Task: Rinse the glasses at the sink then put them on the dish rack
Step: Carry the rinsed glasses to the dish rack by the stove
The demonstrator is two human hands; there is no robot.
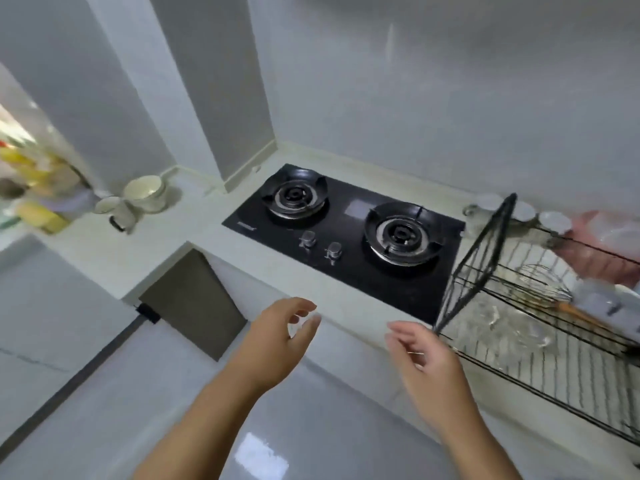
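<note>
Clear, blurred glasses [512,323] are seen on the black wire dish rack [568,372], just right of the right hand [426,362]. This hand and the left hand [273,341] are released; nothing is held. The small writing on the stove [346,244] cannot be read.

The bare left grip [277,341] and the bare right grip [427,362] are held in the air before the edge of the pale stone counter [156,251], fingers loosely curled and nothing held. A black glass two-burner gas hob [346,233] is set into the counter. Just to its right a black wire dish rack [476,258] is seen, with blurred clear glasses [512,327] and a metal whisk [543,282] lying in it. Two white mugs [143,194] are placed at the far left.
</note>
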